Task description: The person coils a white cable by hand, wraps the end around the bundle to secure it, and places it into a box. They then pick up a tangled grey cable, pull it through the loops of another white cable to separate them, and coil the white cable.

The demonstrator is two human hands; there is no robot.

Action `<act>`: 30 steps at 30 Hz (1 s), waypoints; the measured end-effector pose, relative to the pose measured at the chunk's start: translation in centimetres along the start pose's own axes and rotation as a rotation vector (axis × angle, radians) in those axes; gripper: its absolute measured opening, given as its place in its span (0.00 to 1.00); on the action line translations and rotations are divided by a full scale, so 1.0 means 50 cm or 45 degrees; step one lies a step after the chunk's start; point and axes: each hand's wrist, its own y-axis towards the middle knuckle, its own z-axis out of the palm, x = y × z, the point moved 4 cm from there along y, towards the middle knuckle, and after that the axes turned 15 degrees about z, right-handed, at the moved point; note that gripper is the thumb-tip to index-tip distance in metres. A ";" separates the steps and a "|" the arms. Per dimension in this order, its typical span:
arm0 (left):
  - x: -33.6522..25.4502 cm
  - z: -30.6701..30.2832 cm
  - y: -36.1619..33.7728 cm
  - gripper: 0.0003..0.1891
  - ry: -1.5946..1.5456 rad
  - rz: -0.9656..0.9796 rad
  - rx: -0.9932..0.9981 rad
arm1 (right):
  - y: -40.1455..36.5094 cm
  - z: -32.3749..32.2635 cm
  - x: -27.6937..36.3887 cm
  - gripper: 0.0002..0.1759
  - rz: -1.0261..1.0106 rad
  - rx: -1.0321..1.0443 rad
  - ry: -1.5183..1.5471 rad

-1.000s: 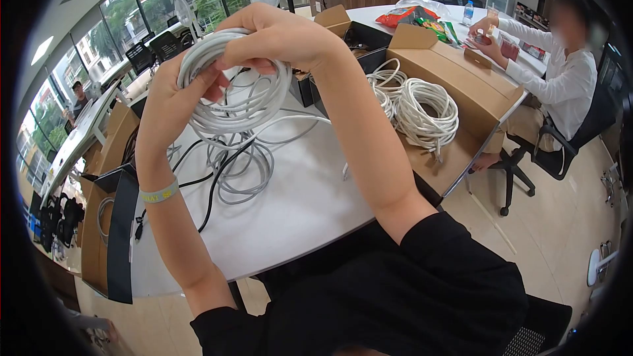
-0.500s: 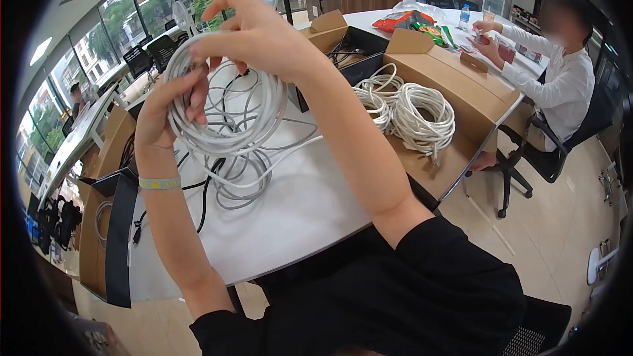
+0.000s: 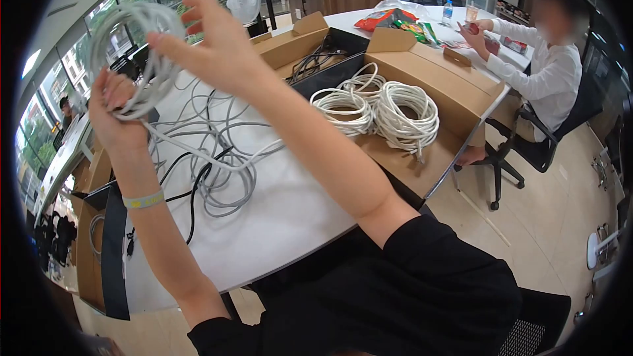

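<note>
A looped white cable coil point(image 3: 99, 53) is raised above the left part of the table. My left hand point(image 3: 119, 109) has its fingers wrapped around the coil's lower side. Beside the coil's right edge is my right hand point(image 3: 221, 49), its thumb and fingers spread apart with nothing between them; the thumb tip overlaps the coil in view. From the coil a white strand runs down to the table point(image 3: 290, 207). Loose grey cables point(image 3: 224, 188) lie tangled there, with a black cable point(image 3: 193, 214) among them.
An open cardboard box point(image 3: 455, 102) at right holds coiled white cables point(image 3: 405, 115). Behind it, another box point(image 3: 290, 62) contains dark cables point(image 3: 321, 59). A narrow box point(image 3: 115, 257) stands at the left edge. A person in white point(image 3: 544, 72) sits across, near snack bags point(image 3: 389, 20) and a bottle point(image 3: 448, 12).
The coil and my left hand have moved left and up. My right hand has shifted left and its fingers have come away from the coil's loops. The view has turned slightly.
</note>
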 end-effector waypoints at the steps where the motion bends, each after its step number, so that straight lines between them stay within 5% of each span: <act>1: -0.007 -0.004 -0.001 0.13 -0.011 -0.005 0.003 | -0.003 0.013 -0.005 0.38 -0.076 -0.041 -0.055; 5: -0.062 -0.039 -0.002 0.16 0.305 0.457 -0.325 | -0.042 0.048 -0.004 0.36 -0.197 -0.058 -0.339; 8: -0.097 -0.044 0.002 0.15 0.262 0.619 -0.322 | -0.048 0.072 0.001 0.32 -0.167 0.312 -0.366; 11: -0.124 -0.041 0.003 0.14 0.299 0.659 -0.270 | -0.056 0.091 -0.005 0.24 0.258 0.876 -0.372; 12: -0.135 -0.040 0.005 0.14 0.302 0.655 -0.273 | -0.058 0.084 0.001 0.24 0.264 0.875 -0.369; 14: -0.162 -0.032 0.009 0.14 0.308 0.724 -0.331 | -0.073 0.080 0.006 0.21 0.527 1.222 0.070; 15: -0.166 -0.025 0.006 0.14 0.313 0.725 -0.334 | -0.072 0.073 0.007 0.21 0.529 1.226 0.074; 18: -0.194 -0.004 -0.004 0.12 0.331 0.923 -0.268 | -0.050 0.050 0.023 0.17 0.004 0.938 -0.305; 21: -0.293 -0.097 0.055 0.12 0.216 0.769 -0.078 | -0.038 0.025 0.036 0.15 0.146 0.880 -0.193; 25: -0.307 -0.123 0.072 0.15 0.061 0.502 -0.122 | -0.053 0.028 0.063 0.15 0.054 0.909 -0.322; 30: -0.339 -0.185 0.091 0.13 0.204 0.585 -0.295 | -0.057 0.024 0.061 0.14 -0.010 0.991 -0.498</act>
